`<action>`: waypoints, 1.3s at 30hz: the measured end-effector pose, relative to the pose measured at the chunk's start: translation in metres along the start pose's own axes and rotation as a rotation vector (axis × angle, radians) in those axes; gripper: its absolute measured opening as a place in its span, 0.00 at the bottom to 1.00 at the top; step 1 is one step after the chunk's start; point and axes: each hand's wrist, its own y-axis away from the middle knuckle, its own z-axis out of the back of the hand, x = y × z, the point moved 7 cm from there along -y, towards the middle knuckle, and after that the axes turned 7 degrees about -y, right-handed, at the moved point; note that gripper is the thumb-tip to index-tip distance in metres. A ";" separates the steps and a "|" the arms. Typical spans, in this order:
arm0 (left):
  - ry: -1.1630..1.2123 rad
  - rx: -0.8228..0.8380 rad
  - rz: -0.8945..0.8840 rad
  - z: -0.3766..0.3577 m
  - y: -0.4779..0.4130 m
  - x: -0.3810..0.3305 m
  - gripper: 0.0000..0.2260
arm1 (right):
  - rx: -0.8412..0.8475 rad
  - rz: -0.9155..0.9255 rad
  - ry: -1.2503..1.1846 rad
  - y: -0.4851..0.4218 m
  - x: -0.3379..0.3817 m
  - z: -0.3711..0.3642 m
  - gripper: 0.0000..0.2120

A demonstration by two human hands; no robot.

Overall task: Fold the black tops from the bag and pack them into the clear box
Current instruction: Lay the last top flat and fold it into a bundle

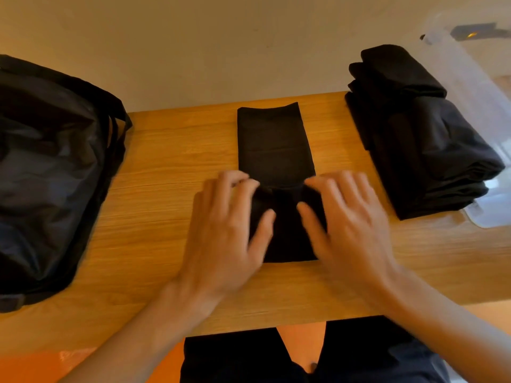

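Left fingertips (243,181) are curled and pinching the left corner of the near flap of the black top (276,161); thumb is spread over the folded layer. Right fingertips (329,183) are doing the same on the right corner. Motion blur on both, so exact grip depth is hard to tell. Left hand (229,225) and right hand (348,217) sit on either side of the strip, palms down.

The top lies mid-table as a narrow lengthwise strip, running from near the far edge toward the near edge, with the near end doubled over.

My read on the step: a crosswise fold in progress, the second-to-last stage of folding this one. The next move likely calls for carrying the pinched edge toward the far end, keeping both corners level, then pressing it flat.

Stack of folded tops (420,139) sits at the right edge, against or partly over the clear box (470,78); cannot tell if it is inside. Bag (52,167) is at the left edge, dark and slumped.

Table (171,161) is light wood grain, its far edge against a plain pale wall (193,37). Orange floor shows below the near edge.
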 end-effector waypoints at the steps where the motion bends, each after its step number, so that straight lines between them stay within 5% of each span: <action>1: -0.037 0.088 -0.078 -0.008 0.007 -0.009 0.25 | 0.041 0.062 -0.009 0.010 0.010 -0.004 0.20; 5: -0.134 0.374 -0.158 -0.042 0.022 -0.009 0.31 | 0.338 0.126 0.057 0.019 0.010 -0.032 0.29; 9: -0.224 0.446 -0.078 -0.049 0.023 0.006 0.37 | 0.573 0.042 0.137 0.012 -0.021 -0.046 0.34; 15: -0.185 0.367 -0.066 -0.038 0.018 0.003 0.41 | 0.419 0.022 0.145 0.007 -0.022 -0.029 0.33; 19: -0.154 0.362 -0.092 -0.047 0.017 -0.002 0.35 | 0.491 0.130 0.105 0.015 -0.002 -0.044 0.33; 33: -0.155 0.477 0.067 -0.045 0.012 0.033 0.43 | 0.482 -0.083 0.127 0.014 -0.022 -0.036 0.40; 39: 0.117 0.270 0.225 -0.035 -0.058 0.073 0.36 | 0.286 -0.217 -0.209 -0.067 -0.035 -0.020 0.30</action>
